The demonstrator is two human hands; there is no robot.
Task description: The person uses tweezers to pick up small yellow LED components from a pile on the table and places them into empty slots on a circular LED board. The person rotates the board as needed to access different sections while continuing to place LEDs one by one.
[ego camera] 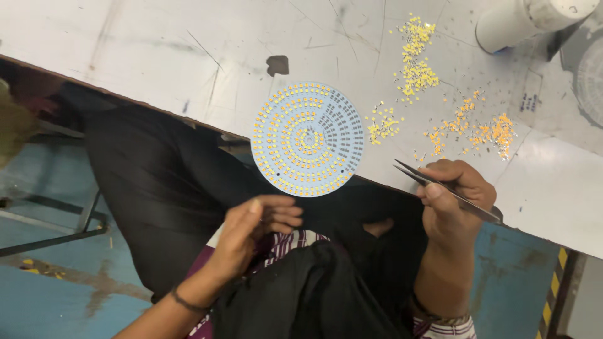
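Scratched grey worktop (188, 56) runs across the upper part of the view, its edge slanting down to the right, with a blue floor (44, 295) below. Round board (308, 139), pale blue and ringed with yellow chips, lies flat at the worktop's edge and overhangs it slightly toward the person's lap. Right hand (453, 198) sits just right of the board, fingers (433, 190) pressed together on metal tweezers (440, 188); the tips point toward the board but stand apart from it, and nothing can be made out between them. Left hand (251, 232) hovers below the board, over the dark-clothed lap, fingers loosely curled and holding nothing, not touching the board. Loose yellow chips (416, 63) lie scattered beyond the board; orange chips (483, 132) lie further right. White cylinder (527, 19) rests at the top right corner.
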